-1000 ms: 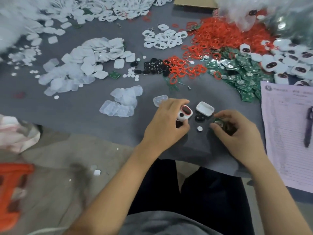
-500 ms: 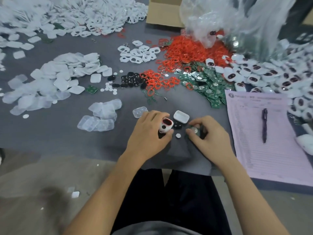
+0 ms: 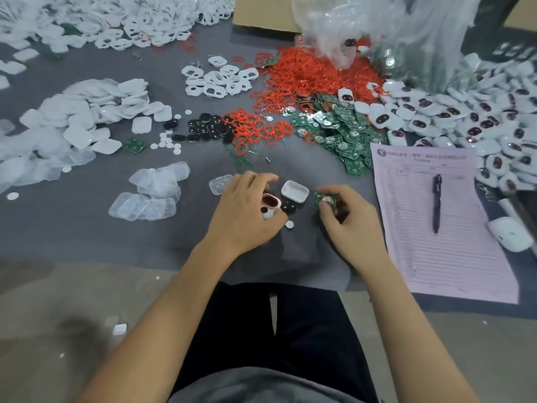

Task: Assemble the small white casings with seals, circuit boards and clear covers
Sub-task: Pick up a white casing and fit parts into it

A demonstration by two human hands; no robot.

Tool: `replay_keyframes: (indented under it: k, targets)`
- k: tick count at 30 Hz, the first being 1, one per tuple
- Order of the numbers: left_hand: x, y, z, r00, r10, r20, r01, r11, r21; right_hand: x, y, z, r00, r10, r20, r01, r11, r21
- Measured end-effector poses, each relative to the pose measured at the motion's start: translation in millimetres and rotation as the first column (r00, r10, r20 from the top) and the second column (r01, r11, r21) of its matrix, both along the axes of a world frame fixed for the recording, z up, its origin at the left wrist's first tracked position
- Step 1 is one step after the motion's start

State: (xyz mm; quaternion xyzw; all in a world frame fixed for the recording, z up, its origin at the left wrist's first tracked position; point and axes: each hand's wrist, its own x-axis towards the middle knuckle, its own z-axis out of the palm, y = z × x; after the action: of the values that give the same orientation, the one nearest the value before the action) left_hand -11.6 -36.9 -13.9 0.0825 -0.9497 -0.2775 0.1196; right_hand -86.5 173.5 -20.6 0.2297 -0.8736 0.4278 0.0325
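**Grey work surface, with parts in lots**

We record a grey cloth-covered surface (image 3: 87,228) above a bare concrete floor (image 3: 72,315). On it we list: clear covers (image 3: 151,196) in loose heaps at left; red seals (image 3: 305,74) heaped at centre back; green circuit boards (image 3: 343,135) just in front of them; finished white casings (image 3: 465,117) piled at right; a lined form (image 3: 421,242) with a pen (image 3: 436,203) lying on it; a cardboard box (image 3: 261,10) and a plastic bag (image 3: 392,33) at the back.

Item in work: our left hand (image 3: 244,210) grips a white casing (image 3: 268,207) near the front edge, its oval opening rimmed red and facing up. Our right hand (image 3: 351,219) pinches a green board (image 3: 325,202) beside it. Between them a white tray-like shell (image 3: 294,191) rests on the cloth.
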Motion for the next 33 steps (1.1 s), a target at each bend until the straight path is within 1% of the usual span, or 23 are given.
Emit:
replay_keyframes:
  k: [4,6,10,13,16,20,22,24,27,31,33]
  targets:
    - [3,1,1,1.0,0.018,0.019,-0.017,1.0,-0.025,0,-1,-2,0.999,-0.016,-0.029,0.018,0.998,0.057]
    - [3,4,1,0.999,0.042,-0.002,-0.042,0.999,-0.031,-1,-2,-3,0.999,-0.037,-0.039,0.04,0.997,0.067]
    - [4,5,0,0.996,0.076,-0.054,-0.075,0.997,0.019,-1,-2,-2,0.999,-0.038,-0.027,0.039,0.998,0.042]
    - [5,5,2,0.996,0.063,-0.067,-0.06,0.997,0.043,1,-1,-1,0.999,-0.016,-0.043,0.018,0.999,0.039]
    - [6,6,1,0.995,0.042,-0.087,-0.034,0.996,0.088,2,-2,1,0.995,0.006,-0.104,0.004,0.996,0.094]
    - [5,2,-4,0.985,0.026,-0.17,-0.007,0.994,0.113,3,-5,1,0.978,0.024,-0.208,0.01,0.987,0.159]
    - [3,0,-4,0.986,0.022,-0.165,-0.001,0.992,0.129,3,-6,-2,0.958,0.054,-0.282,-0.011,0.988,0.154]
    - [3,-2,-3,0.986,0.034,-0.161,-0.006,0.985,0.171,3,-5,-4,0.93,0.106,-0.351,-0.057,0.987,0.147]
    - [4,-3,-1,0.975,0.076,-0.208,-0.024,0.97,0.241,3,-7,-4,0.892,0.174,-0.417,-0.113,0.98,0.167]
    - [3,-5,-1,0.96,0.157,-0.23,-0.062,0.926,0.373,2,-9,-5,0.88,0.232,-0.414,-0.156,0.965,0.21]
    - [3,-6,-1,0.961,0.165,-0.223,-0.063,0.912,0.404,2,-8,-6,0.878,0.251,-0.407,-0.166,0.958,0.234]
